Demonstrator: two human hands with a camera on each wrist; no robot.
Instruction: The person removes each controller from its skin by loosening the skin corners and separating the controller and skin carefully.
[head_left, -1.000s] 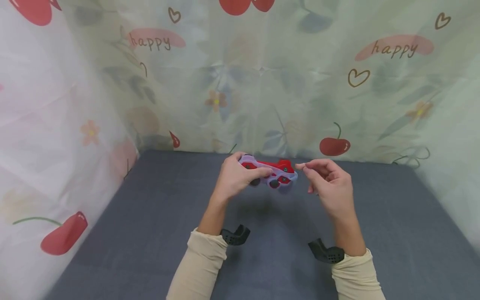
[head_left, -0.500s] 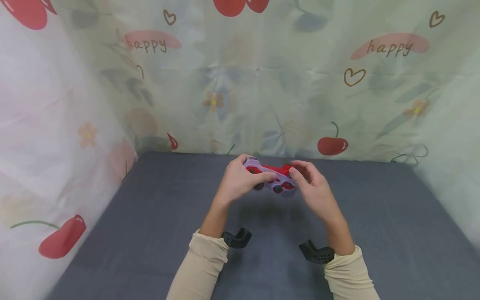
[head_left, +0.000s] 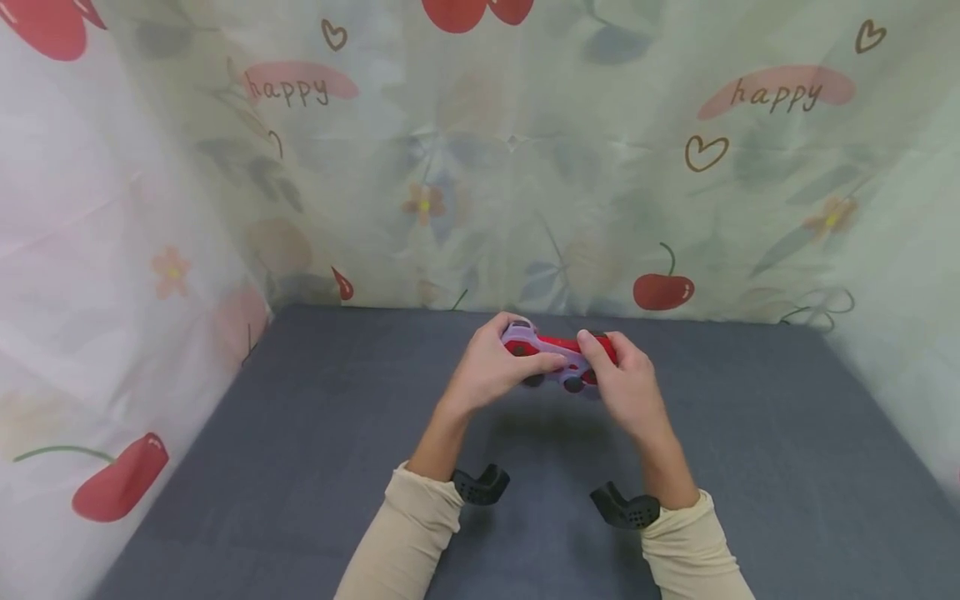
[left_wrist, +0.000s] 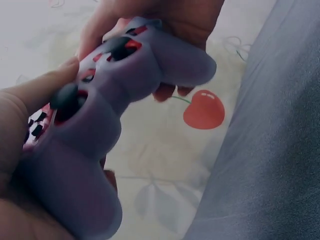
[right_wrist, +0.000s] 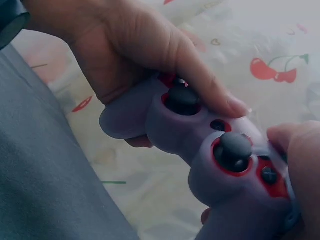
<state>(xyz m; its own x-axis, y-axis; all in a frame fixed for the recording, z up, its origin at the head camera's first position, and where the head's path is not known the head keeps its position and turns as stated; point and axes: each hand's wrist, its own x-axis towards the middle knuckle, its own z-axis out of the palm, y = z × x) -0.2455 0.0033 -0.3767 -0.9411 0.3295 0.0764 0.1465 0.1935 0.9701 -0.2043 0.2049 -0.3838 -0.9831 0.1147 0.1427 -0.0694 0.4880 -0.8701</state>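
Observation:
A red game controller (head_left: 558,342) is held up above the table in a lavender, soft-looking cover (left_wrist: 80,165). Red shows along its far edge and around the buttons. My left hand (head_left: 487,367) grips the left end, thumb laid across the face toward the middle. At the right end, my right hand (head_left: 632,383) holds controller and cover, its thumb on the far red edge. In the right wrist view, two black thumbsticks (right_wrist: 236,146) poke through the cover's openings, and the right thumb is close to the cover's edge. The fingers underneath are mostly hidden.
A dark grey cloth (head_left: 337,433) covers the table below the hands. Patterned fabric (head_left: 510,233) with cherries and flowers hangs behind and along both sides. Black wrist mounts (head_left: 480,485) sit at the cuffs of the beige sleeves.
My right hand was apart from the controller at its right; it has moved left onto the right end and holds it. The controller and left hand have shifted slightly right.

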